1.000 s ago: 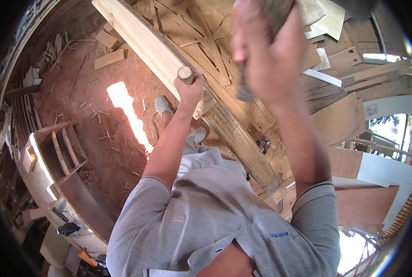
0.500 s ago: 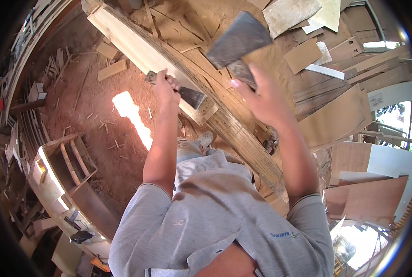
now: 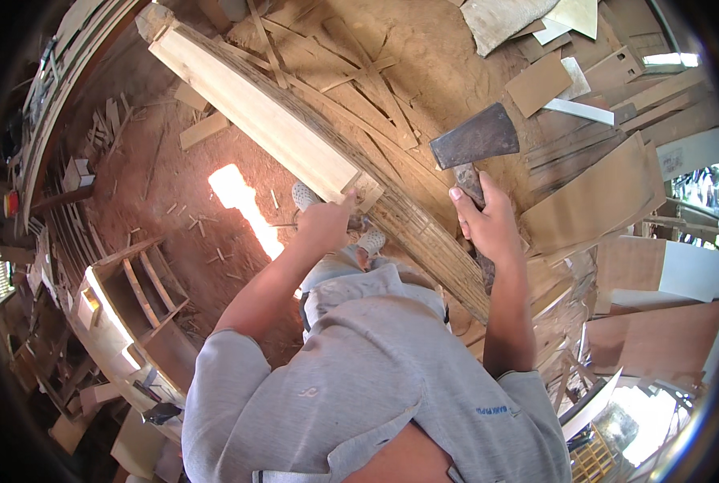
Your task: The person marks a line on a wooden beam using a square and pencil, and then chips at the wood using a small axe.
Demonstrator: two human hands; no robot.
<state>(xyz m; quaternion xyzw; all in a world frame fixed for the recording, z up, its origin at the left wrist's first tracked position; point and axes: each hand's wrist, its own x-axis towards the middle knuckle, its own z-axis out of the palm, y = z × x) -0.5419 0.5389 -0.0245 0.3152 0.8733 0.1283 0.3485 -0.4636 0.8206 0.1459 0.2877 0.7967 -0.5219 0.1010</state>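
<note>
My right hand (image 3: 490, 221) is wrapped round the handle of a hatchet (image 3: 476, 137), its broad dark head raised to the right of the beam. My left hand (image 3: 326, 224) is closed at the near end of a pale squared timber (image 3: 255, 113), its fingertips by the end face. Whatever it grips is hidden behind the fingers; a small dark part shows beside them. The pale timber lies along a weathered, rough beam (image 3: 424, 229) that runs diagonally from far left to near right.
Wood offcuts (image 3: 204, 130) and chips lie on the reddish dirt floor. A wooden frame with slats (image 3: 146, 282) stands at the left. Loose strips (image 3: 367, 72) cover the sawdust beyond the beam; boards and sheets (image 3: 601, 193) are piled at the right. My feet (image 3: 371, 241) are beside the beam.
My left hand, earlier showing a flat-bladed chisel over the timber, has moved nearer to its end, and the chisel is no longer plainly visible. The hatchet has moved right and lower.
</note>
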